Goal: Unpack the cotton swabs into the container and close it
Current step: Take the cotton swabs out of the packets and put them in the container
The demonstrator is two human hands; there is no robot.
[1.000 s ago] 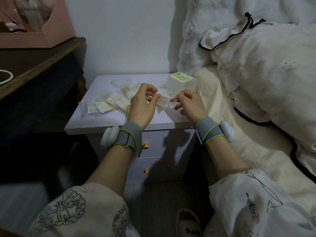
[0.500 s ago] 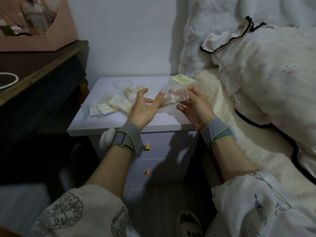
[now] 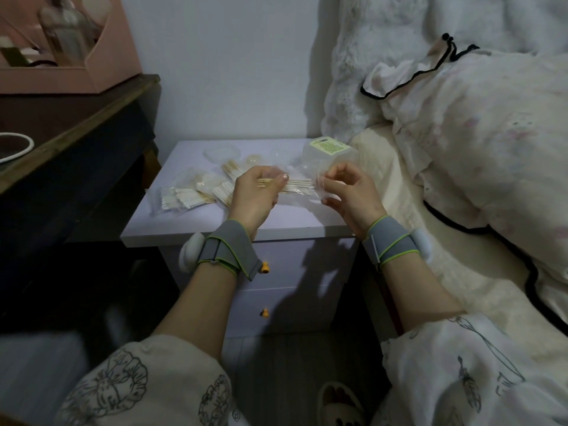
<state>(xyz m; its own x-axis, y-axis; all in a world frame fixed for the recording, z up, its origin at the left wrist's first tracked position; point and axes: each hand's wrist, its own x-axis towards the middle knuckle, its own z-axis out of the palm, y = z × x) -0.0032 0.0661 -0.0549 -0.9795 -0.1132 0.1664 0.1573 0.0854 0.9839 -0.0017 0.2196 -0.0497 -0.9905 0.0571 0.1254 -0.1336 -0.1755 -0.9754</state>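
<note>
Nightstand (image 3: 215, 222): hands, open-fingered half a second ago, now work above its top. Left hand (image 3: 253, 195) grips a bundle of wooden-stemmed cotton swabs (image 3: 295, 184), half drawn from the clear plastic bag (image 3: 319, 192) pinched by right hand (image 3: 350, 192). Clear container (image 3: 327, 153) stands behind.
</note>
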